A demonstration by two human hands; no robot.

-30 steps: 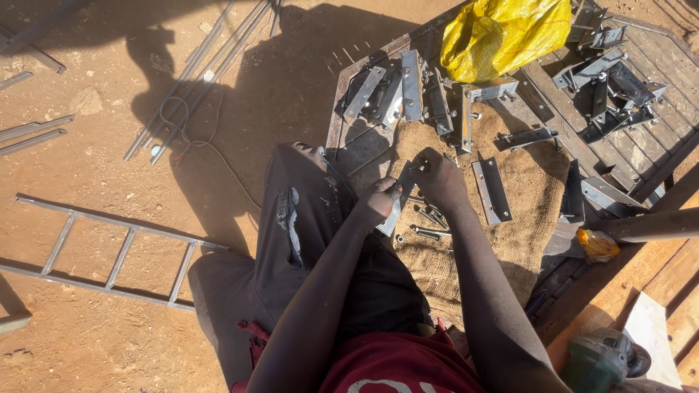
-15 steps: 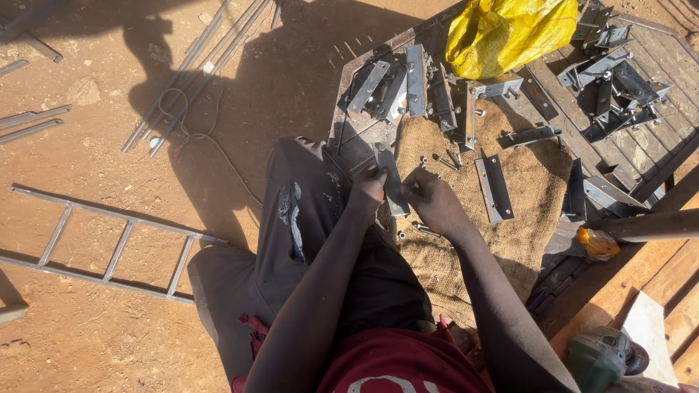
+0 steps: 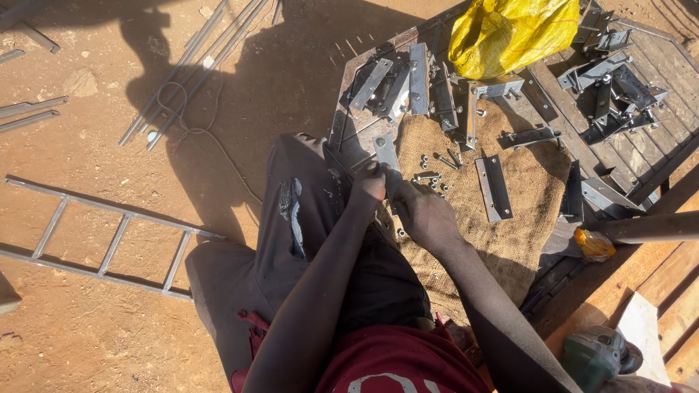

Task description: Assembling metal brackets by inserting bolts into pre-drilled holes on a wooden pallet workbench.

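Head view, the only one I have. Both hands meet over the near edge of a burlap sack point(image 3: 466, 218) spread across a wooden pallet point(image 3: 655, 276).

Left hand point(image 3: 366, 185): fingers curled and pressed together, pinching the lower end of a flat metal bracket point(image 3: 384, 153). The bracket stands roughly upright, tilted a little, with a hole showing near its top end.

Right hand point(image 3: 424, 215): fingers closed, gripping the same bracket just below the left hand. I cannot tell whether it also holds a bolt or small tool; the fingertips are hidden behind the knuckles.

Bracket position: at the sack's left edge, just beside a scatter of loose bolts point(image 3: 429, 176) lying on the burlap.

Around it: another flat metal plate point(image 3: 494, 188) lies on the sack to the right. More angle brackets point(image 3: 408, 84) are piled at the far end, next to a yellow plastic bag point(image 3: 513, 33). A metal ladder frame point(image 3: 109, 233) lies on the dirt well apart to the left, with thin steel rods point(image 3: 193, 69) beyond it. A green angle grinder point(image 3: 601, 356) sits at lower right.
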